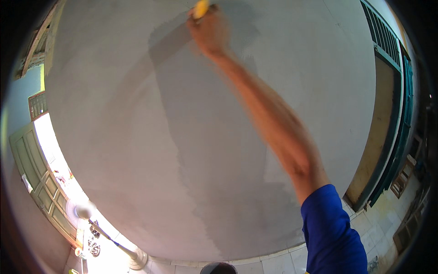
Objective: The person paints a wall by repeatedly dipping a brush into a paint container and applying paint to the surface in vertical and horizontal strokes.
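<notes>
My right hand (211, 32) is raised to the top of the picture, closed round a small yellow object (201, 8). Motion blurs both, and the upper edge cuts off what lies beyond, so I cannot tell the object's kind. Behind them is a broad grey wall (319, 91). Down its middle runs a darker grey patch (214, 150) with uneven edges, from near my hand to close to the floor. My right arm, in a short blue sleeve, stretches up across the patch. My left hand is out of the picture.
On the left stands a pedestal fan (83, 211) beside a bright doorway and a panelled green door (39, 169). At the right is a teal-framed doorway (399, 118). Pale tiles (278, 264) line the wall's foot. A dark round thing (219, 268) shows at the bottom edge.
</notes>
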A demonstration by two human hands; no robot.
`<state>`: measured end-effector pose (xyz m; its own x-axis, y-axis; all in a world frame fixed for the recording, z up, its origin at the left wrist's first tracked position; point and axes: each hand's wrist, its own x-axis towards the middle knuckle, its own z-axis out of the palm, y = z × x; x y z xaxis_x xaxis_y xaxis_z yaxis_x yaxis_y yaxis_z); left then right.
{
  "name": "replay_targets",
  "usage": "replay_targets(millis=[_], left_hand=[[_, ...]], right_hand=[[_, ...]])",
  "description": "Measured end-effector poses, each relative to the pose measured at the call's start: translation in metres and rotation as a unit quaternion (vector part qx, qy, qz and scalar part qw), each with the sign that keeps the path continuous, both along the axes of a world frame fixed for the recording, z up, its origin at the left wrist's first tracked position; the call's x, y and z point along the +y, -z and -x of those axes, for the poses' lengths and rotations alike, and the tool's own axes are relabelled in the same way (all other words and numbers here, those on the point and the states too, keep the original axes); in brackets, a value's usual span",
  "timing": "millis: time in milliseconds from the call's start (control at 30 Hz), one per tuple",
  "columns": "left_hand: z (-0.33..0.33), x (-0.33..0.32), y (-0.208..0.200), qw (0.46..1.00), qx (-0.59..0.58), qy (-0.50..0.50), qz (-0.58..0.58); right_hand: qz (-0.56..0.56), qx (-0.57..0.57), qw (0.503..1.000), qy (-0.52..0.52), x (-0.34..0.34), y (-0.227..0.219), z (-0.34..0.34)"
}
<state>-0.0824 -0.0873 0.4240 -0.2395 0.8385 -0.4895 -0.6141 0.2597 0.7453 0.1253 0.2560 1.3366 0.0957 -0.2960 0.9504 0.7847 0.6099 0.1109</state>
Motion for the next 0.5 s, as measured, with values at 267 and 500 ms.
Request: replay_targets(millis=[267, 500], left_hand=[[-0.003, 0.003, -0.018, 1.0, 0.013, 0.019, 0.004], [-0.002, 0.004, -0.031, 0.998, 0.021, 0.024, 0.055]], right_hand=[[0.009, 0.15, 0.979, 0.137, -0.032, 0.016, -0.195], [0.0, -0.002, 0.977, 0.213, 0.006, 0.057, -0.059]])
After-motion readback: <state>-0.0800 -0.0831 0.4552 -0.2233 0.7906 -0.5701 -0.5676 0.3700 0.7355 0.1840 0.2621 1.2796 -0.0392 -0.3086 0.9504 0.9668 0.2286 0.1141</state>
